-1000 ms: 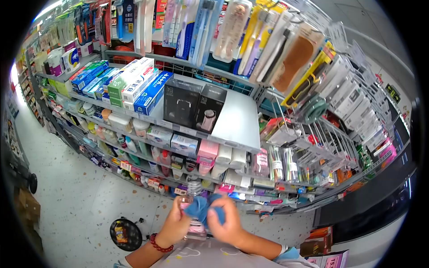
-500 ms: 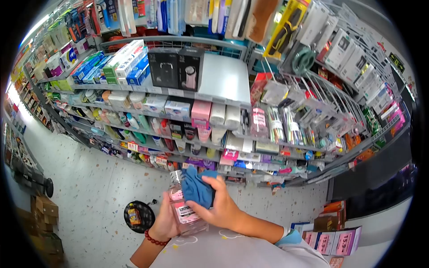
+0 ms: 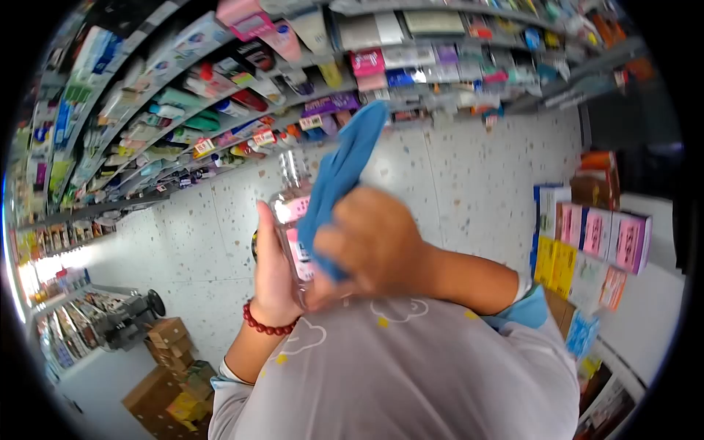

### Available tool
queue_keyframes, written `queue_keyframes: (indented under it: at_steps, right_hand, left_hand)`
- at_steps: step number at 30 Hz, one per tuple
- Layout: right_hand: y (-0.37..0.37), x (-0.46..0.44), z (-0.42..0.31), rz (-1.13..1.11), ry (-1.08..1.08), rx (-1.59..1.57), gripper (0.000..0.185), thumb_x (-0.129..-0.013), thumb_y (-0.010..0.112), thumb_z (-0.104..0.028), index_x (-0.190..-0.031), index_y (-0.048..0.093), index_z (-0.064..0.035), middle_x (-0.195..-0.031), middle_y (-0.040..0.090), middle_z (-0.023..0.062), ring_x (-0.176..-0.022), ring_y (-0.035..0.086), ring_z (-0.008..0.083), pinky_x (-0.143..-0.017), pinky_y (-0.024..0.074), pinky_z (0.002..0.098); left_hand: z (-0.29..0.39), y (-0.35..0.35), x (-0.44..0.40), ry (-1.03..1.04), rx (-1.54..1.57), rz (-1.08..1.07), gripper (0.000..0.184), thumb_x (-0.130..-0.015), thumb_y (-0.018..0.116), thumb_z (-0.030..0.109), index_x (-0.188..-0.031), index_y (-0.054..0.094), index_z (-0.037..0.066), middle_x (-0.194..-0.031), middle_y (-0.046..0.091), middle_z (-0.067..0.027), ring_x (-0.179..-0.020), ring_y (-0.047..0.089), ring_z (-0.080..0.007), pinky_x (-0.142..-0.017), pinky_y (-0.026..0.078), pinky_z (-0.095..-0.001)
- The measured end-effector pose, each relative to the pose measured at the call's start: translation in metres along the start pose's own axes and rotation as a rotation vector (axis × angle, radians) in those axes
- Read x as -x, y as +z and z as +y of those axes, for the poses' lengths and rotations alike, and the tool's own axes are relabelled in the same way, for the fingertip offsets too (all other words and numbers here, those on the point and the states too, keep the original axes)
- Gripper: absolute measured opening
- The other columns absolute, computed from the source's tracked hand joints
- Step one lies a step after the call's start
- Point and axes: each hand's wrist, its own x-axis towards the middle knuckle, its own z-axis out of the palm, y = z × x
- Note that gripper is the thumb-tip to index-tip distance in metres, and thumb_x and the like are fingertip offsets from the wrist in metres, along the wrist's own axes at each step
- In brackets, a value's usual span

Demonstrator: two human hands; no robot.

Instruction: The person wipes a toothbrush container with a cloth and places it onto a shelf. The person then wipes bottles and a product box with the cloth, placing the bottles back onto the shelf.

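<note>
A clear mouthwash bottle (image 3: 290, 208) with a pink-and-white label stands nearly upright close to my chest, its clear cap toward the shelves. My left hand (image 3: 276, 282) grips it from the left side, thumb pointing up along the edge. In my right hand (image 3: 378, 238), blurred by motion, a blue cloth (image 3: 343, 169) is bunched, with one end sticking up past the fist. The cloth lies over the right part of the bottle and hides some of the label. A red bead bracelet (image 3: 268, 320) circles my left wrist.
Store shelves (image 3: 242, 121) packed with toiletries curve across the top and left. Speckled floor (image 3: 469, 191) lies below them. Boxes with pink labels (image 3: 598, 235) are stacked at the right. Cardboard boxes (image 3: 169, 341) and a rack of goods (image 3: 84, 326) stand lower left.
My view has tipped down and turned, so the upper shelves have left the picture. The cloth, bunched against the bottle before, now stretches upward from my right fist.
</note>
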Motion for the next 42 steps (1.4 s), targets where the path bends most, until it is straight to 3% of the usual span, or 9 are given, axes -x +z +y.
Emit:
queue_keyframes:
  at_steps: [3,9,12,16,18,22,26,34,42]
  right_hand:
    - [0.005,0.025,-0.023,-0.002,-0.192,-0.094,0.034,-0.074,0.071,-0.035,-0.097,0.057,-0.0143,-0.089,0.051,0.0054,-0.078,0.053,0.0251,-0.065,0.0437,0.0370]
    - [-0.004,0.026,-0.019,0.189,0.121,0.103,0.030,-0.072,0.070,-0.034,-0.091,0.055,-0.0162,-0.087,0.050,0.0022,-0.076,0.052,0.0214,-0.065,0.0444,0.0398]
    - [0.012,0.046,-0.061,0.035,-0.235,-0.025,0.028,-0.073,0.072,-0.028,-0.095,0.060,-0.0156,-0.084,0.051,0.0023,-0.074,0.053,0.0209,-0.063,0.0441,0.0384]
    - [0.004,0.043,-0.031,0.199,0.063,0.065,0.033,-0.069,0.074,-0.032,-0.095,0.063,-0.0159,-0.092,0.053,0.0030,-0.078,0.053,0.0233,-0.065,0.0458,0.0391]
    - [0.002,0.045,-0.031,0.210,0.107,0.107,0.033,-0.068,0.075,-0.033,-0.095,0.063,-0.0161,-0.092,0.052,0.0035,-0.079,0.052,0.0242,-0.067,0.0460,0.0406]
    - [0.012,0.067,-0.075,-0.005,-0.212,-0.123,0.035,-0.067,0.075,-0.033,-0.095,0.063,-0.0159,-0.089,0.052,0.0032,-0.078,0.052,0.0241,-0.067,0.0441,0.0396]
    - [-0.003,0.048,-0.035,0.181,-0.024,0.004,0.039,-0.065,0.076,-0.031,-0.098,0.064,-0.0138,-0.088,0.052,0.0050,-0.076,0.052,0.0251,-0.066,0.0429,0.0387]
    - [-0.012,0.069,-0.060,0.128,-0.005,-0.002,0.040,-0.065,0.079,-0.026,-0.097,0.061,-0.0095,-0.086,0.053,0.0057,-0.075,0.053,0.0261,-0.061,0.0428,0.0383]
    - [-0.025,0.084,-0.022,0.320,0.257,-0.121,0.034,-0.069,0.077,-0.014,-0.097,0.059,-0.0066,-0.088,0.051,0.0112,-0.074,0.052,0.0321,-0.065,0.0464,0.0401]
  left_hand:
    - [-0.008,-0.003,0.007,0.227,-0.367,0.063,0.077,-0.103,0.029,0.067,-0.148,0.045,0.007,-0.147,0.053,-0.0133,-0.132,0.054,-0.0290,-0.109,0.046,-0.0451]
    - [-0.024,-0.004,0.012,0.001,-0.091,0.031,0.076,-0.105,0.026,0.063,-0.150,0.041,0.003,-0.142,0.055,-0.0130,-0.126,0.057,-0.0246,-0.108,0.046,-0.0402]
    - [-0.030,-0.027,0.001,-0.052,0.146,-0.462,0.072,-0.106,0.029,0.059,-0.150,0.041,0.003,-0.140,0.056,-0.0132,-0.127,0.056,-0.0270,-0.109,0.044,-0.0407]
    - [-0.044,-0.033,0.012,0.224,-0.580,-0.051,0.061,-0.106,0.035,0.055,-0.136,0.053,0.004,-0.122,0.063,-0.0110,-0.106,0.064,-0.0239,-0.085,0.054,-0.0349]
    - [-0.042,-0.011,0.017,0.051,-0.118,0.026,0.056,-0.106,0.036,0.054,-0.123,0.059,0.005,-0.113,0.065,-0.0113,-0.098,0.063,-0.0201,-0.078,0.053,-0.0340]
    - [-0.035,-0.060,0.000,-0.099,-0.038,-0.404,0.061,-0.107,0.032,0.056,-0.136,0.052,0.007,-0.126,0.062,-0.0137,-0.114,0.062,-0.0238,-0.094,0.052,-0.0374]
    - [-0.049,-0.037,0.017,0.066,-0.435,-0.013,0.057,-0.107,0.034,0.049,-0.144,0.043,0.007,-0.136,0.056,-0.0139,-0.123,0.058,-0.0250,-0.101,0.049,-0.0378]
    - [-0.057,-0.059,0.020,0.219,-0.972,-0.183,0.058,-0.109,0.043,0.028,-0.157,0.022,0.006,-0.149,0.045,-0.0124,-0.133,0.050,-0.0243,-0.110,0.043,-0.0390]
    - [-0.063,-0.036,0.012,0.166,-0.745,-0.067,0.055,-0.110,0.044,0.028,-0.156,0.024,0.007,-0.143,0.049,-0.0102,-0.128,0.053,-0.0185,-0.108,0.045,-0.0383]
